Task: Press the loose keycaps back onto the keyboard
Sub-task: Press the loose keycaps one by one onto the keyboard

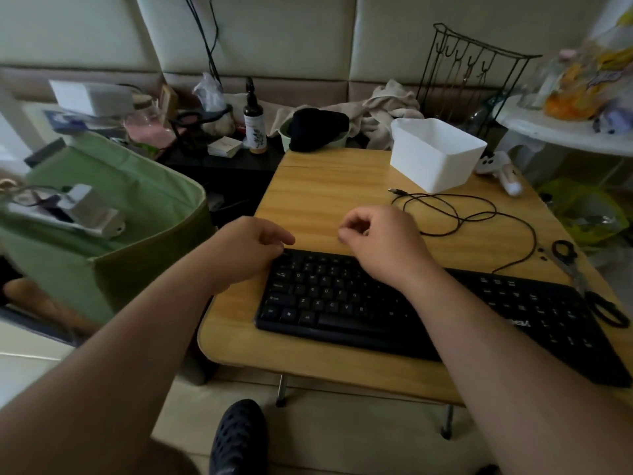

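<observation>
Keyboard (394,310) overhangs table's (325,186) right edge; far tabletop bare.

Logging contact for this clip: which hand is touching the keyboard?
The left hand, fingers resting on the keyboard at its upper left corner. The right hand hovers curled above the top row.

You are sitting in a lived-in home room, a bedroom or living corner by the look of it. Pale padded wall panels (445,36) run behind a low folding wooden table (329,197) set on the floor. Around you lie household odds and ends: a green fabric storage bin (137,214), crumpled beige cloth (387,104), a pump bottle (254,121), a wire hook rack (469,73) and snack bags (589,77) on a white side table (561,135).
</observation>
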Available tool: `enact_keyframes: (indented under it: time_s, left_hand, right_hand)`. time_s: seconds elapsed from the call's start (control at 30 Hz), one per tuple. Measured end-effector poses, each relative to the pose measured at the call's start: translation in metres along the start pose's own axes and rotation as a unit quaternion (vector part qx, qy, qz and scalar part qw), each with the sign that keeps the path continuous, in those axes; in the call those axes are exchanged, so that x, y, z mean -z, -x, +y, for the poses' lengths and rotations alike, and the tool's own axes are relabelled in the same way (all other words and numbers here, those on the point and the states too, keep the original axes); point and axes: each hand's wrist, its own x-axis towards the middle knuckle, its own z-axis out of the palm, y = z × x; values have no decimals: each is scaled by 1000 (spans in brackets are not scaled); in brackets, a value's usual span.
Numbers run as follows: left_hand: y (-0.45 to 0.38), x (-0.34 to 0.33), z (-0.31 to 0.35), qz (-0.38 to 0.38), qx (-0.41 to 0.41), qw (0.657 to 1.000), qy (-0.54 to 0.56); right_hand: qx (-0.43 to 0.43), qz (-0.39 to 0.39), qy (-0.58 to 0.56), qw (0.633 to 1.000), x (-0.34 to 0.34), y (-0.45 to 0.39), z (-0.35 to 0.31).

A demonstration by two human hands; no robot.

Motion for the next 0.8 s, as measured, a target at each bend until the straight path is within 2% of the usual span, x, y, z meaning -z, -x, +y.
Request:
enact_keyframes:
  time_s: [0.1, 0.17, 0.3, 0.43, 0.5, 0.63, 0.8]
  left_hand:
    - [-3, 0, -1, 34, -5, 999, -13]
    - [-8, -2, 3, 50, -10, 999, -14]
    - [-24, -11, 21, 74, -30, 995, -55]
    - [-47, -37, 50, 27, -70, 992, -106]
    - [-61, -55, 62, 27, -84, 985, -150]
    - [-86, -82, 69, 59, -69, 973, -214]
    - [-85, -82, 75, 75, -67, 970, -220]
  right_hand:
    - [-71, 89, -55, 992, 19, -13, 16]
    - [-112, 116, -77, 984, 27, -16, 26]
    - [-132, 108, -51, 984, 29, -11, 41]
    - [-109, 80, -25, 990, 26, -7, 41]
    - [-93, 66, -10, 993, 23, -4, 40]
    - [-75, 55, 2, 996, 21, 2, 39]
    - [-66, 46, 5, 997, 33, 10, 42]
